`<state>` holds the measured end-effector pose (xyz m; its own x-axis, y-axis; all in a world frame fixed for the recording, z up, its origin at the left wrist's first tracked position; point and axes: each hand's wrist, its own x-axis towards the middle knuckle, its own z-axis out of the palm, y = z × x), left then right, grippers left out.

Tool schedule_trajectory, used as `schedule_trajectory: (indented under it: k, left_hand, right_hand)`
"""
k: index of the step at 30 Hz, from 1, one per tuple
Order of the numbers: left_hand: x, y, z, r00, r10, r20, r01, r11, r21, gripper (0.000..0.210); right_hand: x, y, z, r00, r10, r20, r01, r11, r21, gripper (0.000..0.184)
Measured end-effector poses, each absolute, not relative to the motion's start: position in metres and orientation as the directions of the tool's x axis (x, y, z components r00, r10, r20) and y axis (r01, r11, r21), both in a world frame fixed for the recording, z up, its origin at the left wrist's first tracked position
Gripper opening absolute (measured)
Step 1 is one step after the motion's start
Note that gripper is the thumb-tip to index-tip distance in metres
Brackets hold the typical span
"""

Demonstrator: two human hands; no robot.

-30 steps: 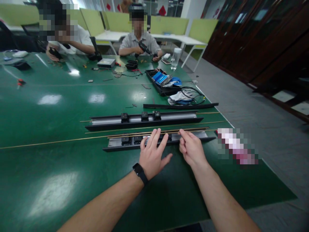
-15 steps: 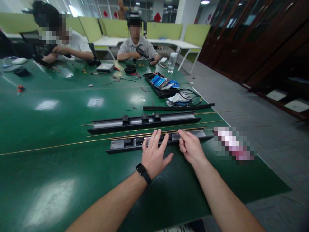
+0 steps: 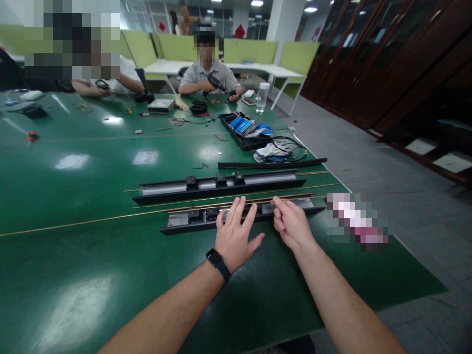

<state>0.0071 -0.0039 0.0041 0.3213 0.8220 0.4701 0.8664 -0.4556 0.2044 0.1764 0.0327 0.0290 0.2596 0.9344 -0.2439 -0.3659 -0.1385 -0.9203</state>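
My left hand, a dark watch at its wrist, is open with fingers spread over the nearer black channel. Its fingertips reach a long thin gold-coloured rod lying along that channel's far edge. Thumb and forefinger of my right hand are pinched at the rod, farther right. Small black blocks sit in the channel's silvery trough, partly hidden by my hands. Behind it lies a second black channel with 3 similar blocks. Another thin rod runs between the two channels.
Beyond the channels are a black strip, a glove with a looped cable and a black tray holding blue items. A co-worker holds a power drill across the green table; another person sits at the left.
My hands stay almost where they were on the rod and channel. The co-worker at the far left has shifted posture, with the arms now in a different position.
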Motion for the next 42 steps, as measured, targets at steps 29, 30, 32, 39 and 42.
schedule_trajectory:
  k: [29,30,32,39,42]
  left_hand:
    - [0.0062,-0.0043,0.0032,0.323,0.829,0.457,0.867,-0.453,0.208,0.071]
    - [0.0063,-0.0044,0.0031,0.324,0.828,0.457,0.867,-0.454,0.208,0.071]
    - [0.0065,-0.0045,0.0031,0.324,0.828,0.458,0.866,-0.454,0.208,0.071]
    - [0.0065,-0.0039,0.0031,0.328,0.824,0.462,0.862,-0.461,0.210,0.071]
    - [0.0064,-0.0040,0.0031,0.324,0.823,0.466,0.862,-0.460,0.212,0.072]
  right_hand:
    - [0.1777,0.0336,0.0296,0.257,0.929,-0.266,-0.389,-0.152,-0.909,0.035]
    - [0.1778,0.0336,0.0293,0.258,0.929,-0.266,-0.391,-0.151,-0.908,0.034]
    - [0.1777,0.0335,0.0289,0.263,0.927,-0.267,-0.393,-0.150,-0.907,0.034]
    - [0.1761,0.0326,0.0299,0.274,0.925,-0.264,-0.389,-0.144,-0.910,0.034]
    - [0.1769,0.0326,0.0300,0.262,0.931,-0.254,-0.377,-0.144,-0.915,0.035]
